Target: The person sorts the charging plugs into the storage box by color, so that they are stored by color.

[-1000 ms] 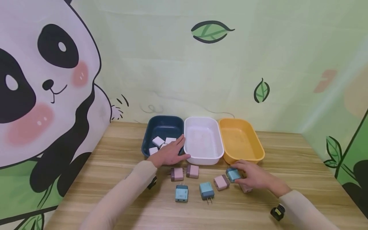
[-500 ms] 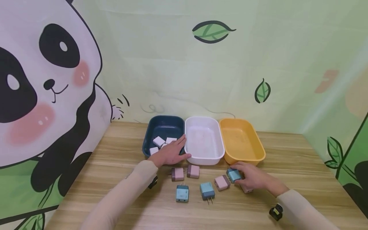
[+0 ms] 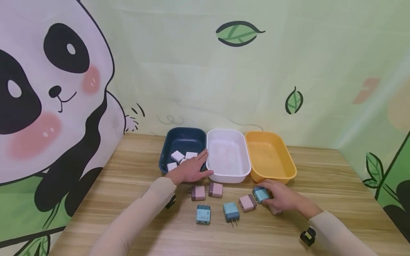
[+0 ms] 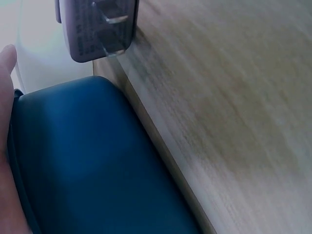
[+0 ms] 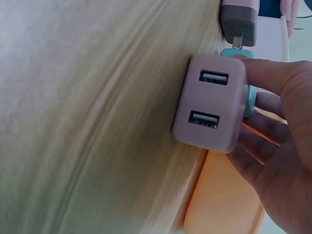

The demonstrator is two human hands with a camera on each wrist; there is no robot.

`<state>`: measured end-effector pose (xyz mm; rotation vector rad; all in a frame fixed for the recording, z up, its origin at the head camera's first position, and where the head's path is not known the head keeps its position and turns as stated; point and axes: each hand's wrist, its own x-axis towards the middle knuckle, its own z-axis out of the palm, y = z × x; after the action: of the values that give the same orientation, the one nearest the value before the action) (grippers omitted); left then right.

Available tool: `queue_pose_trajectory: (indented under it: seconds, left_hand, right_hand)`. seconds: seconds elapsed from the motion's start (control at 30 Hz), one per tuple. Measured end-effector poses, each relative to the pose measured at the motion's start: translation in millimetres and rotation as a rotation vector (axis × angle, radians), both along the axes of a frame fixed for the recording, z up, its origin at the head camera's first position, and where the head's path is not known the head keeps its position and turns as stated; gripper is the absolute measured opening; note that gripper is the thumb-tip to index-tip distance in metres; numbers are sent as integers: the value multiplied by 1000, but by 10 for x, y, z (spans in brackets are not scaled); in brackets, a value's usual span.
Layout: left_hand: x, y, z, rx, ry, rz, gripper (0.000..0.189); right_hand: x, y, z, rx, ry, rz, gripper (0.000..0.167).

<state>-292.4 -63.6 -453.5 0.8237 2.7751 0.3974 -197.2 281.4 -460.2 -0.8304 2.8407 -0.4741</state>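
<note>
Right hand (image 3: 282, 196): pinches blue charger (image 3: 261, 194).
Left hand (image 3: 189, 170): fingers spread over navy tub (image 3: 185, 136).
Charger: probably light, stiff; grip sides.

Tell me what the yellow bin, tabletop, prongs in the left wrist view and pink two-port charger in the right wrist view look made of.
Yellow bin: probably molded plastic; smooth, low sheen, rounded corners.
Tabletop: wood or wood-print laminate, can't tell; streaky grain shows.
Prongs: likely metal; silvery, reflective ends.
Pink two-port charger: likely hard plastic, matte; even color, rounded edges.
</note>
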Motion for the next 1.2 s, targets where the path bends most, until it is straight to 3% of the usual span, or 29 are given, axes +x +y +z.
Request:
queue_pose_trajectory:
  seconds: [0.3, 0.67, 0.87, 1.2]
  left_hand:
    - [-15, -24, -8, 12, 13, 6, 87]
    - [-27, -38, -6, 3, 20, 2, 88]
    - [-25, -37, -9, 1, 22, -2, 89]
    - [-28, -12, -35, 7, 17, -20, 90]
  right_hand:
    - [70, -36, 136, -28, 24, -1, 52]
    - [93, -117, 351, -137, 35, 55, 54]
    - [28, -203, 461, -194, 80, 89, 51]
    - [-181, -323, 588, -167, 86, 20, 54]
